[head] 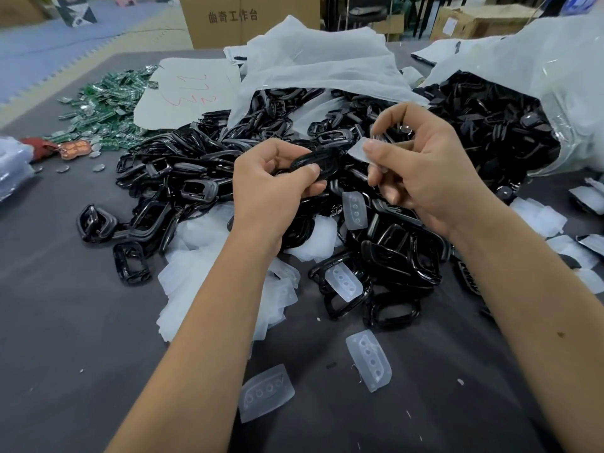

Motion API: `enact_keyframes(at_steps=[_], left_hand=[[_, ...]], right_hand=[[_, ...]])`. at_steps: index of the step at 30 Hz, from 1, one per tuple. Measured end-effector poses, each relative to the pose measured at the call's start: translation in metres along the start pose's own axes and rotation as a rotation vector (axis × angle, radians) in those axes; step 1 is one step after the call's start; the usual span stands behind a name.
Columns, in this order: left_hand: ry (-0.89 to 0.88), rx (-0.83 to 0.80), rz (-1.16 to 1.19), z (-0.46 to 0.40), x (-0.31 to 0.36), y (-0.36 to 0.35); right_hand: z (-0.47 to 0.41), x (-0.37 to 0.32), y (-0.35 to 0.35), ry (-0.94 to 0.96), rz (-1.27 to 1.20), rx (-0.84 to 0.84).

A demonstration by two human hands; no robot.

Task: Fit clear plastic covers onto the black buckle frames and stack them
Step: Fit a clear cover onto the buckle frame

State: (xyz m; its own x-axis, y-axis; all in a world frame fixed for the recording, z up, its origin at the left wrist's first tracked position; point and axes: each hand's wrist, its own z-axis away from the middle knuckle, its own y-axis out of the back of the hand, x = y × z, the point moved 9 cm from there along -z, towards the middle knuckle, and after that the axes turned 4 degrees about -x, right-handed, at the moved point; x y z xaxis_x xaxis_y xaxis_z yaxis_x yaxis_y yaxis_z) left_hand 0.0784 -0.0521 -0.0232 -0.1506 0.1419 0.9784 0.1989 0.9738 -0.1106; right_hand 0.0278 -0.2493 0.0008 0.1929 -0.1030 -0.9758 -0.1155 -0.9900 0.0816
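My left hand grips a black buckle frame between thumb and fingers, above the pile. Just to its right, my right hand pinches a clear plastic cover by its edge, close to the frame but apart from it. A big heap of loose black frames covers the middle of the grey table. Loose clear covers lie near me, one at the front and another to its right, with a heap of covers under my left forearm.
White plastic bags spill black frames at the back, and a clear bag of black parts stands at the right. Green circuit boards lie at the back left. A cardboard box stands behind the table.
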Motion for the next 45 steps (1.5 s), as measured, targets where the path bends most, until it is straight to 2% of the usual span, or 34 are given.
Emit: enact_keyframes(at_steps=[9,19,25,30,36,45], left_hand=[[0.001,-0.029,0.006,0.001,-0.002,-0.003],[0.012,-0.059,0.089,0.001,-0.002,-0.006],[0.016,-0.056,0.094,0.002,-0.002,-0.007],[-0.022,-0.087,0.081,0.005,0.002,-0.012],[-0.005,-0.129,0.126,0.006,0.003,-0.017],[0.02,-0.17,0.144,0.005,0.002,-0.021]], right_hand=[[0.002,-0.011,-0.01,0.082,-0.083,-0.101],[0.0,-0.004,0.006,0.078,-0.047,0.132],[0.002,-0.003,-0.006,0.085,-0.133,0.133],[0.004,-0.01,-0.02,0.151,0.05,0.089],[0.005,-0.011,-0.012,0.183,0.199,0.196],[0.008,-0.02,-0.011,0.219,0.391,0.267]])
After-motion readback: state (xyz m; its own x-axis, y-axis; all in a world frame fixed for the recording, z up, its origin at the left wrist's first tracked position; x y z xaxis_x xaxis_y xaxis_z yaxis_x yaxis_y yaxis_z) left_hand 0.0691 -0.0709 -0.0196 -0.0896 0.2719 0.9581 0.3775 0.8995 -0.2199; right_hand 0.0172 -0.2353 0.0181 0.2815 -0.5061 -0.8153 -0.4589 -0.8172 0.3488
